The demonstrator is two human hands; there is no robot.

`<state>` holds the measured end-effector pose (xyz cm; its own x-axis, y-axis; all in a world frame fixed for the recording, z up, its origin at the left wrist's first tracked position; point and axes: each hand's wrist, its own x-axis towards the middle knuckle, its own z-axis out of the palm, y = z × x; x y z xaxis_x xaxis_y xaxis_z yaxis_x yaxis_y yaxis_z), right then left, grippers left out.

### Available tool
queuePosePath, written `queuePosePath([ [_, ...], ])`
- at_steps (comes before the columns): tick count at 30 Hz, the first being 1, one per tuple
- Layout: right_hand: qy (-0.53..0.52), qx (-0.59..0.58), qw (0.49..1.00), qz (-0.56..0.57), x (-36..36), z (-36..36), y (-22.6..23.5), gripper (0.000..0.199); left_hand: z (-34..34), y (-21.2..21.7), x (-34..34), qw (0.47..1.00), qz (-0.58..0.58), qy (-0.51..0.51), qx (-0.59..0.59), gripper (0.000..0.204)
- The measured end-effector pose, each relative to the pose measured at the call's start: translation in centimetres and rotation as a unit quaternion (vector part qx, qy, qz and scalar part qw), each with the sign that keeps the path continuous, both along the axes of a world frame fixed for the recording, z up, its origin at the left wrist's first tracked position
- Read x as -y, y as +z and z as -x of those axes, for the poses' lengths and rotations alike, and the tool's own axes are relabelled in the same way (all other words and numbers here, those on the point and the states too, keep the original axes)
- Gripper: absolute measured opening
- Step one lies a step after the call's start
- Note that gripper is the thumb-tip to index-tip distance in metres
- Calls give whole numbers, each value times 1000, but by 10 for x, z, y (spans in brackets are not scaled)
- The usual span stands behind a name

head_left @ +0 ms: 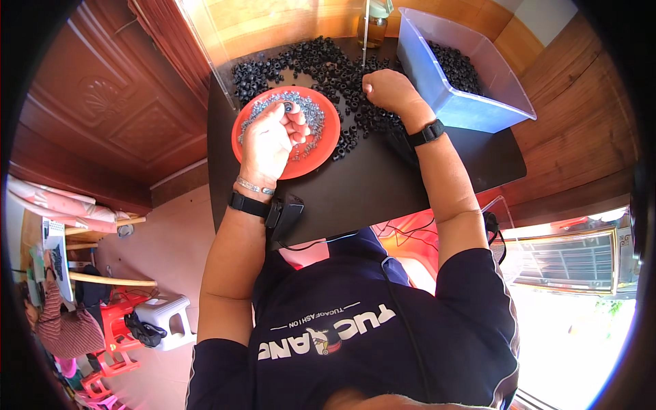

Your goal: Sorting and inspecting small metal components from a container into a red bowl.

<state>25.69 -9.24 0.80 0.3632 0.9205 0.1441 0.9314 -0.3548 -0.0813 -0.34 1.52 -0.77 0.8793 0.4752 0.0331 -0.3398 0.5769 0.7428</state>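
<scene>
My left hand point(272, 137) is raised palm up over an orange-red plate point(328, 147). Its thumb and forefinger pinch a small black cap-like piece point(288, 107); the other fingers curl loosely. Many tiny clear, silvery pieces point(311, 116) lie on the plate. Farther right, my right hand point(391, 91) is closed above a spread of small black hollow pieces point(318, 58) on the dark table point(369, 184). What its fingers hold, if anything, is hidden.
A translucent blue bin point(471, 109) with more black pieces stands at the right back, near a lidded jar point(372, 31). A thin upright rod point(365, 34) rises behind my right hand. Cables point(410, 229) hang below the table's front edge. At far left sits another person point(68, 328) near stools point(167, 321).
</scene>
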Motion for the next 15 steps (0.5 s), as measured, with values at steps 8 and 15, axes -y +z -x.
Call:
queuePosePath([
  [8, 29, -31, 998, -44, -1, -7, -1, 15, -1, 2, 0, 1000, -10, 1, 5, 26],
  [15, 193, -560, 794, -141, -6, 22, 14, 19, -2, 3, 8, 1000, -21, -6, 15, 25],
])
